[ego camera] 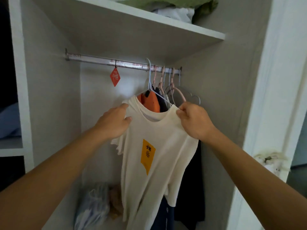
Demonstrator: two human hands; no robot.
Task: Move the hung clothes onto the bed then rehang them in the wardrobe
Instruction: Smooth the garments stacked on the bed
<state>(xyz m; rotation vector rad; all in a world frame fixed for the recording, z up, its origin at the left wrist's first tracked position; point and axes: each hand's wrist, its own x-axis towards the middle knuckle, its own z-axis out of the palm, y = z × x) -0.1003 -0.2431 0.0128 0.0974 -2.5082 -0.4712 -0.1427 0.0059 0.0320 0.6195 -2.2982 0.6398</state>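
A cream T-shirt (159, 146) with a yellow patch on its chest hangs in front of me inside the wardrobe. My left hand (114, 122) grips its left shoulder. My right hand (193, 121) pinches its right shoulder by the collar. A pale wire hanger (150, 75) hooks over the rail (93, 59) above the shirt; its lower part is hidden in the fabric. Behind hang an orange garment (152, 101) and dark clothes (191, 188) on several pink and white hangers.
An orange tag (115, 77) dangles from the rail's middle. A shelf (182, 30) above carries green and white bedding. Plastic bags (93, 206) lie on the wardrobe floor. The white door frame (272, 113) stands at the right, an open dark compartment at the left.
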